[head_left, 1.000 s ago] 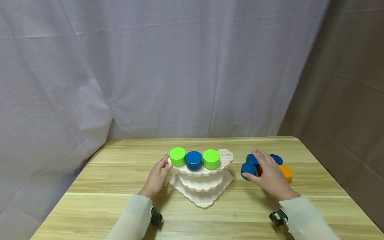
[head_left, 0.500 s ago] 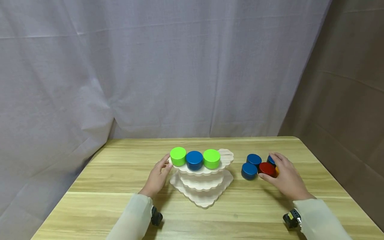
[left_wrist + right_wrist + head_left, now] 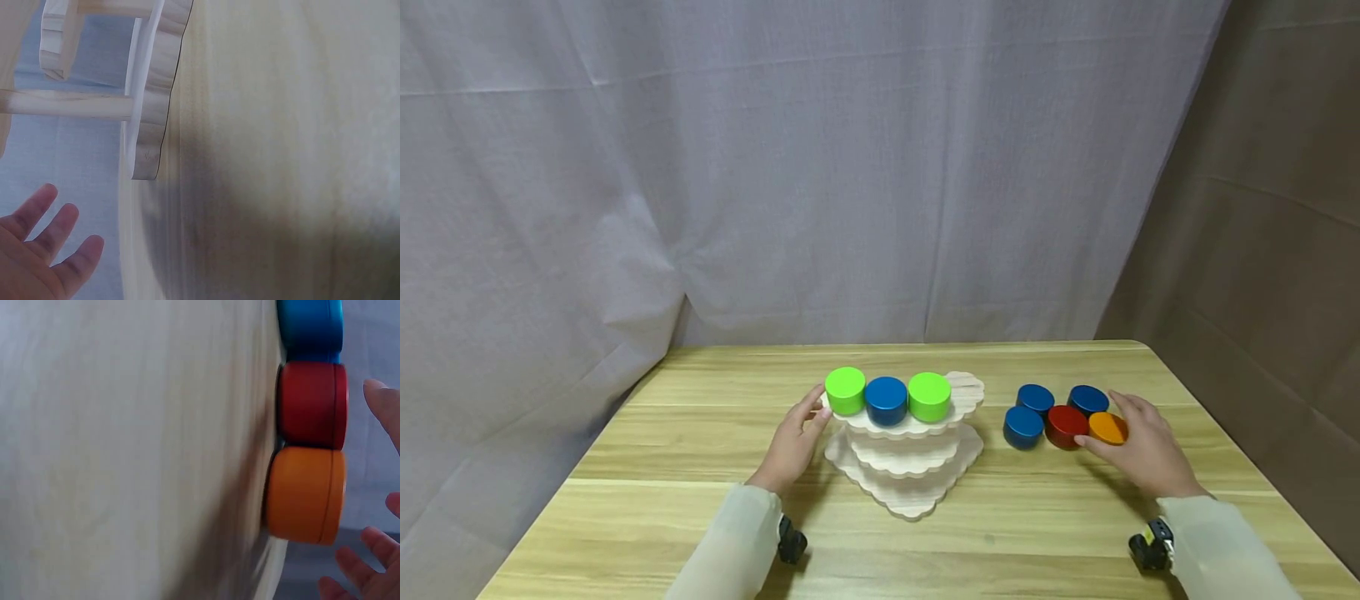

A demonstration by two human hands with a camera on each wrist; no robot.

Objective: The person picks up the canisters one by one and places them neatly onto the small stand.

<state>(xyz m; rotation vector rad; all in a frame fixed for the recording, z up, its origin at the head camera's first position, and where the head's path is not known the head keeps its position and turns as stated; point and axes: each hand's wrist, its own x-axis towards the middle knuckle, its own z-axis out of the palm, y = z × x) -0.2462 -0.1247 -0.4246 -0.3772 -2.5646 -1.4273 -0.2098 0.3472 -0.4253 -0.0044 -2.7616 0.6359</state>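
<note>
A tiered wooden stand point(image 3: 904, 467) with scalloped edges stands mid-table. On its top tier sit a lime green round tin point(image 3: 846, 392), a blue tin point(image 3: 886, 401) and another green tin point(image 3: 929, 397). My left hand point(image 3: 790, 442) is at the top tier's left end, thumb and fingers near its rim; contact is unclear. In the left wrist view, its fingers point(image 3: 53, 231) are loosely spread. Around the orange tin point(image 3: 1108, 428) hovers my right hand point(image 3: 1150, 446), fingers apart. The right wrist view shows a gap between that hand and the lidded orange tin point(image 3: 305, 495).
Beside the orange tin is a red tin point(image 3: 1067, 427). Blue tins stand close by: a front one point(image 3: 1022, 427), a back left one point(image 3: 1035, 398) and a back right one point(image 3: 1087, 399). A grey curtain point(image 3: 880, 208) hangs behind the wooden table point(image 3: 715, 400).
My right hand has moved rightward from above the blue and red tins to the orange tin, uncovering the red and back right blue tins. My left hand has stayed put.
</note>
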